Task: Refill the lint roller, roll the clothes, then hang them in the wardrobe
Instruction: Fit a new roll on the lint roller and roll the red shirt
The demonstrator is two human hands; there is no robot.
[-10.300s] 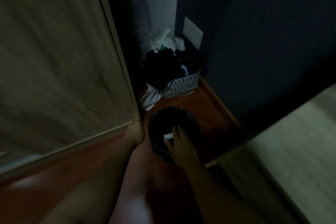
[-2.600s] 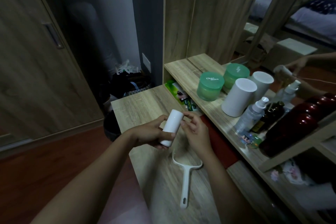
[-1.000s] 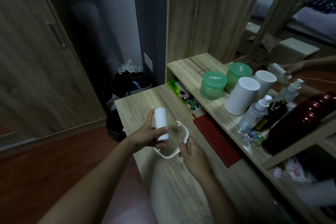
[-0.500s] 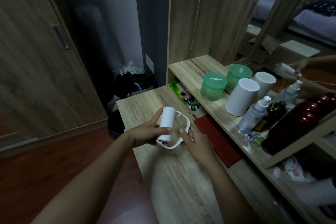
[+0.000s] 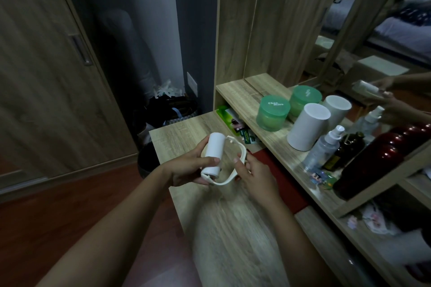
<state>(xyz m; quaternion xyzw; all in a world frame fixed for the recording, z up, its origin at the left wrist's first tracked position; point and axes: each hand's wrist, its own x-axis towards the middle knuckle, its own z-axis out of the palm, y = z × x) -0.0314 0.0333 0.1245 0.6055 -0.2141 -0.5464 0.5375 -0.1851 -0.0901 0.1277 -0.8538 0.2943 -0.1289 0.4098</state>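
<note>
Above the pale wood-grain counter (image 5: pixel 233 235), a white cylindrical refill roll (image 5: pixel 214 152) is gripped by the left hand (image 5: pixel 189 168). Its curved white plastic roller frame (image 5: pixel 224 182) is pinched by the right hand (image 5: pixel 255 176). Right of the hands, a raised wooden shelf (image 5: pixel 240 93) is loaded with a green lidded jar (image 5: pixel 272 113) and a white cylindrical canister (image 5: pixel 306 129). Far left stands a wooden wardrobe door (image 5: pixel 46 77), over a red-brown floor (image 5: pixel 58 216).

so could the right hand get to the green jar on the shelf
Probably yes: the green jar stands near the front edge of the shelf, with nothing between it and the right hand. But that hand is pinching the white roller frame, so it would have to let go first.
</note>
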